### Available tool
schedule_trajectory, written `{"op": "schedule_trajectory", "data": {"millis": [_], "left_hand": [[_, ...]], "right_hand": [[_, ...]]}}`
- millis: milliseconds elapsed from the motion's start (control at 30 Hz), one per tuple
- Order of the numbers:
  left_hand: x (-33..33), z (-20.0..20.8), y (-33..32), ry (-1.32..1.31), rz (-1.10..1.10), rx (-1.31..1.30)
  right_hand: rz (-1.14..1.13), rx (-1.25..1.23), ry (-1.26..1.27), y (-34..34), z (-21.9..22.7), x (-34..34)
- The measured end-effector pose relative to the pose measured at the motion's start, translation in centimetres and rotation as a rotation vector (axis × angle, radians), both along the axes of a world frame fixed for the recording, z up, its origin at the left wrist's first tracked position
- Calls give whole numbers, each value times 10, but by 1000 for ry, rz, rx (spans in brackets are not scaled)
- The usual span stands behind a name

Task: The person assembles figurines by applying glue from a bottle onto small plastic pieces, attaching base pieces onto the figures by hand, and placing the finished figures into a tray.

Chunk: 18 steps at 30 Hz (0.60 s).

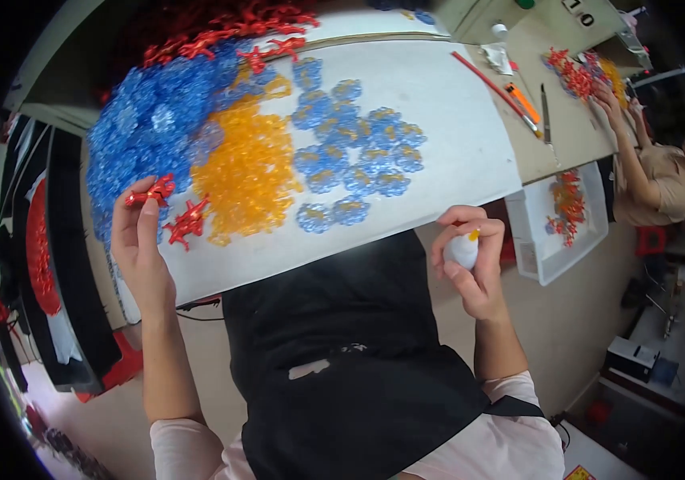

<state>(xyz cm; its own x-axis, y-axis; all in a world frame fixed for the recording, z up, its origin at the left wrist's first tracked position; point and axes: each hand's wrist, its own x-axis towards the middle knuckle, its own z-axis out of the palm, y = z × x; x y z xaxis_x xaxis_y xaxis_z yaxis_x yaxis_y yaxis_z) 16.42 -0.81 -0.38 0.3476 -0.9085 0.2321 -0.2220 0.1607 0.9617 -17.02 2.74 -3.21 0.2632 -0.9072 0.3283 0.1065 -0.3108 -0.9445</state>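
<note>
Pinched in the fingers of my left hand (141, 260) is a shiny red plastic figure (153, 193), held over the left side of the white-covered table. A second red figure (188, 223) lies on the table just right of that hand. My right hand (482, 268) is wrapped round a small white squeeze bottle (461, 251) with a yellow tip, off the table's front edge. Between the hands lie a heap of orange see-through pieces (246, 172) and several blue flower-shaped discs (349, 136), many topped with something orange. A tall heap of blue pieces (150, 120) stands behind my left hand.
More red figures (222, 36) are piled at the far left. A red stick (486, 84), an orange cutter (523, 102) and a thin metal tool (546, 112) lie at the right. A white bin (530, 240) holds red and orange parts. A co-worker (654, 184) sits beyond it.
</note>
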Motion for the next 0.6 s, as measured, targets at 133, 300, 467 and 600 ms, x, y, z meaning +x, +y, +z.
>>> {"op": "schedule_trajectory", "data": {"millis": [133, 300, 467, 600], "left_hand": [[-69, -2, -2, 779, -455, 322], [-131, -4, 2, 1002, -708, 505], [-149, -5, 7, 880, -738, 570], [-153, -3, 11, 781, -732, 537]], "right_hand": [[-106, 76, 125, 1, 17, -4], [-327, 74, 120, 12, 27, -18], [-525, -143, -121, 7, 26, -26], [-494, -359, -36, 5, 32, -25]]}}
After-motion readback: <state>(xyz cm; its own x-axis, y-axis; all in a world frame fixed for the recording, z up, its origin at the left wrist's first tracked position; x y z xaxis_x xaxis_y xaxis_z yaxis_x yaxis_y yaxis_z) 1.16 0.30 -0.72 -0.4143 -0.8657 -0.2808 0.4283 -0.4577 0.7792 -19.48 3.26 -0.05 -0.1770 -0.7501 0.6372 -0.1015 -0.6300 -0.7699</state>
